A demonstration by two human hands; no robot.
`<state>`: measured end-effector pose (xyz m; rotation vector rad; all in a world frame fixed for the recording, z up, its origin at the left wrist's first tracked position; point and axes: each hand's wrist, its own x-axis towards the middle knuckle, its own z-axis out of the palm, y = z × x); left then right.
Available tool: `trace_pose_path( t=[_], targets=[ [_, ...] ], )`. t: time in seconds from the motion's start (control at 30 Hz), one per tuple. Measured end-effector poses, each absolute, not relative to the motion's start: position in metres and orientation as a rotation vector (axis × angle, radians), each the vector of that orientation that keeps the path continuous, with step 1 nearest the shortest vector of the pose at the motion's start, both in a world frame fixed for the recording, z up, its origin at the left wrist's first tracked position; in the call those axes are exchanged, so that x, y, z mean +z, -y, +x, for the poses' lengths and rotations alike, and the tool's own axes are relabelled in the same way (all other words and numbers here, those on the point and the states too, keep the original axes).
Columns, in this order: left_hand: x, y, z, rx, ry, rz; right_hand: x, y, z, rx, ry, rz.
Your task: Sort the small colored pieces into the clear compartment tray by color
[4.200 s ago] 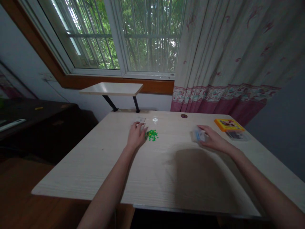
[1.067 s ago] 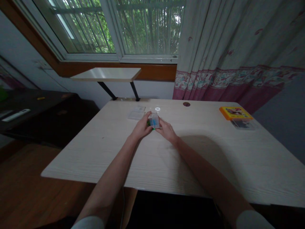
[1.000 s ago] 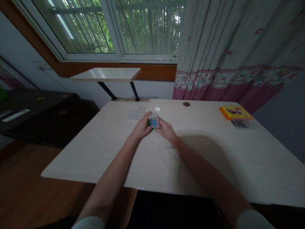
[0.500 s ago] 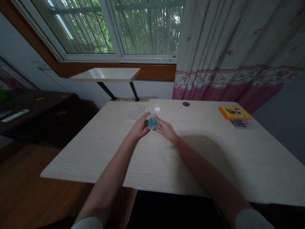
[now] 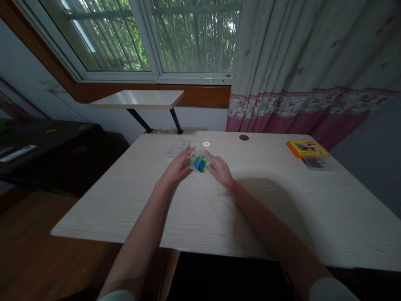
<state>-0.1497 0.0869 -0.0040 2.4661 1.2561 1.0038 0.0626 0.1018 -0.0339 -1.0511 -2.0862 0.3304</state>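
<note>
Between my two hands, on the desk, is a clear plastic box (image 5: 194,154) with small blue and green pieces (image 5: 199,164) in or beneath it; which of these I cannot tell. My left hand (image 5: 178,166) curves round the box's left side, thumb near the front and fingers towards the back. On the other side, my right hand (image 5: 220,170) holds the right edge between its thumb and fingers. What the pieces are is too small to make out. Behind my left hand lies a flat clear plastic lid or tray (image 5: 175,149), partly covered by the fingers.
The pale wooden desk (image 5: 131,209) carries an orange-yellow box (image 5: 308,148) and a clear flat case (image 5: 318,163) at the far right. A raised shelf (image 5: 147,98) on black legs stands at the back left. A cable hole (image 5: 244,137) lies near the back edge.
The clear box, tilted up between my hands before, now sits lower and flatter. More blue and green pieces show. My left hand has shifted left, and the hands are farther apart.
</note>
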Motion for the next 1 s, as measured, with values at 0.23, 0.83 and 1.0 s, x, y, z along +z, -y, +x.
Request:
trace_pose_path(
  t=[0.23, 0.83, 1.0],
  targets=[
    [0.001, -0.083, -0.153, 0.991, -1.399, 2.481, -0.034, -0.103, 0.065, 0.332, 2.035, -1.060],
    [0.009, -0.073, -0.107, 1.228, -1.398, 2.014, -0.026, -0.092, 0.059, 0.365, 2.096, -0.764],
    [0.020, -0.077, -0.119, 1.258, -1.520, 1.844, -0.003, -0.101, 0.088, 0.352, 2.135, -0.782]
  ],
)
